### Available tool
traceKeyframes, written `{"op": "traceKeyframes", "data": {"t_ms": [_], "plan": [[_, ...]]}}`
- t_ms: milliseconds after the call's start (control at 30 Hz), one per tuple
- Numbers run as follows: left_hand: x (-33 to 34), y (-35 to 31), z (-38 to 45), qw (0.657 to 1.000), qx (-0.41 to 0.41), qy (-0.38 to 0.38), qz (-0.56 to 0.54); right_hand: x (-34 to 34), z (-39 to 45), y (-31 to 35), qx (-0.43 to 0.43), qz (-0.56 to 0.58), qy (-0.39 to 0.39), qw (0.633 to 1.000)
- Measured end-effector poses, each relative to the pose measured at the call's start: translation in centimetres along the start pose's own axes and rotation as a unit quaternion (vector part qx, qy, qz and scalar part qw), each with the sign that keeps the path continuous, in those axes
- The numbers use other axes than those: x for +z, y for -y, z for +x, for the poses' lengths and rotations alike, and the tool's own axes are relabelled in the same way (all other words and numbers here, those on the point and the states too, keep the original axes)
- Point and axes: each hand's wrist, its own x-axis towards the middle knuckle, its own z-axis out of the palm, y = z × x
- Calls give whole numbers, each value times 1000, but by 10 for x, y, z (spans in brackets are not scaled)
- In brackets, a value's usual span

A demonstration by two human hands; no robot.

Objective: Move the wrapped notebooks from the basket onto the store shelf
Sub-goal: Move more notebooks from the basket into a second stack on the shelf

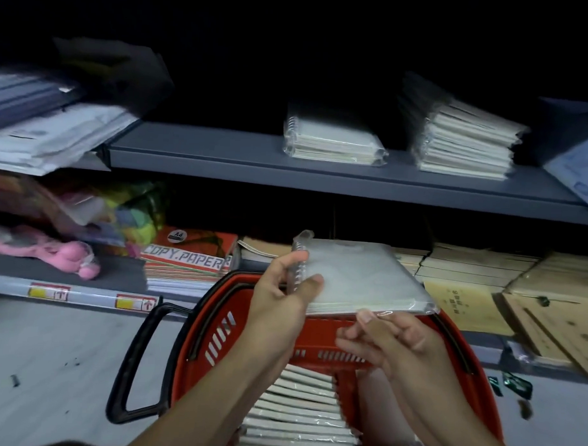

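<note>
- Our left hand (283, 286) grips a wrapped spiral notebook (360, 278) by its coil edge, holding it above the red basket (215, 323).
- Our right hand (388, 343) hovers just under the notebook's near corner, fingers loosely curled, holding nothing.
- More wrapped notebooks (296, 413) stand in a row inside the basket.
- Two stacks (332, 140) already rest on the grey shelf (195, 149) above.
- Copy paper (188, 256) lies on the lower shelf.

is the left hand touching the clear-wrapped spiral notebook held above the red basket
Touching. The head view shows the left hand gripping the clear-wrapped spiral notebook at its coil edge, thumb on top and fingers curled over it.
</note>
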Motion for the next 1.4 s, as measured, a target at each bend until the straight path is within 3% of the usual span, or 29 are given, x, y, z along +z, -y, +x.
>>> {"op": "traceKeyframes", "data": {"t_ms": [167,267,467,700,933,1167,1400], "plan": [[-2,-8,-13,1000,10,-11,-7,-2,-13,8,47,25,21,998],[-7,-18,-25,999,29,1,-20,-10,-21,19,68,95,-7,993],[-12,-48,-43,995,66,65,-19,-16,-32,35,-36,101,-44,993],[-14,-69,-39,987,124,85,-51,-11,-21,48,-110,82,-17,990],[-8,-88,-15,990,116,64,-42,-3,11,66,-124,59,-25,990],[-4,-120,38,990,142,16,6,14,85,112,-144,16,26,989],[2,-155,109,987,134,-26,80,33,165,116,-93,24,27,995]]}}
